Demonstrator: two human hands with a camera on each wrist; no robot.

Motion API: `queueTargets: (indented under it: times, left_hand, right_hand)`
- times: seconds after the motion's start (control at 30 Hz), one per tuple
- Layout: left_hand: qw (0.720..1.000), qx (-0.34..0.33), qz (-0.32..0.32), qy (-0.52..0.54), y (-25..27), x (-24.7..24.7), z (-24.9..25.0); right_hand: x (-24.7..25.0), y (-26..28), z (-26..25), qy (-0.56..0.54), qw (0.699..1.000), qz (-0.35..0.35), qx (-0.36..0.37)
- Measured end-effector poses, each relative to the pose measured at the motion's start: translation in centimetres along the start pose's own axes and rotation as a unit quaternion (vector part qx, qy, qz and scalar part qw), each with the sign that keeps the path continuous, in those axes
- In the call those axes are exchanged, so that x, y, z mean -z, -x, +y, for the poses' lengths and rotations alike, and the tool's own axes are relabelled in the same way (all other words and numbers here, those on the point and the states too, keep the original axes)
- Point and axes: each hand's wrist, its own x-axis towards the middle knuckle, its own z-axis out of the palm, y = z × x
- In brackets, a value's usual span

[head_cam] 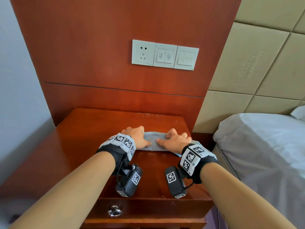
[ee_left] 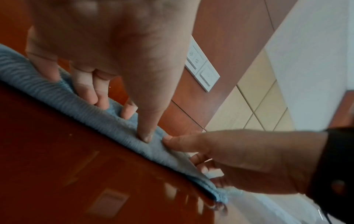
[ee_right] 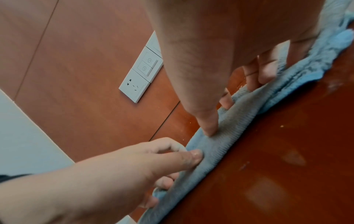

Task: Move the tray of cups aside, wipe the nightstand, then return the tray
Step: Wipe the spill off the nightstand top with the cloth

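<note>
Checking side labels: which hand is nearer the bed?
Right. The right hand pinches the blue cloth at the end toward the bed; the left hand pinches the other end, farther away.

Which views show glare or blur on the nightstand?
Head: sharp, wide-angle bends straight lines, soft sheen on the nightstand. Left wrist: bright reflections on its top, left hand near and blurred. Right wrist: pale reflections too, right hand soft, cloth ribs readable.
</note>
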Motion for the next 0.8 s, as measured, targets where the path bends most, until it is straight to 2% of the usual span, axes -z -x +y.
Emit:
queueTargets:
  times: [0.17, 0.57, 0.8]
  left_hand:
    - [1.0, 0.01, -0.018, 0.001, -1.8, -0.1, 0.2]
    - [0.994, -0.024, -0.007, 0.106, -8.8, 1.1, 0.2]
    - [0.992, -0.013, 0.035, 0.124, -13.0, 0.9, 0.4]
  right_hand:
    - [0.3, -1.2, -1.0, 0.017, 0.999, 0.007, -0.034]
    - [2.5, -8.0, -1.9, 0.035, 0.999, -0.004, -0.009]
    - [2.4, -13.4, -4.2, 0.052, 0.997, 0.051, -0.011]
